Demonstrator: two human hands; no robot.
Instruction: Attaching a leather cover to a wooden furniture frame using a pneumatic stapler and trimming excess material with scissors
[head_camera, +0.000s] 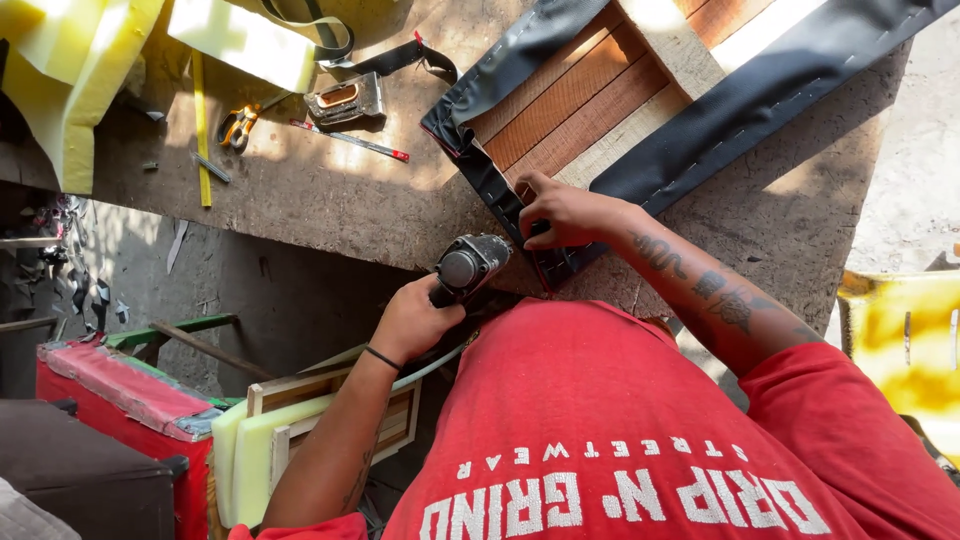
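R fingers (530, 222) hide fabric edge (500, 200)

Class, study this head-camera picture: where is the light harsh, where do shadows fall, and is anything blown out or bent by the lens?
Head view: hard sunlight blows out the yellow foam and the wooden frame top edge; deep shadow covers the floor under the workbench; the left hand on the pneumatic stapler and the right hand on the black fabric are sharp; edges bow slightly from the wide lens.
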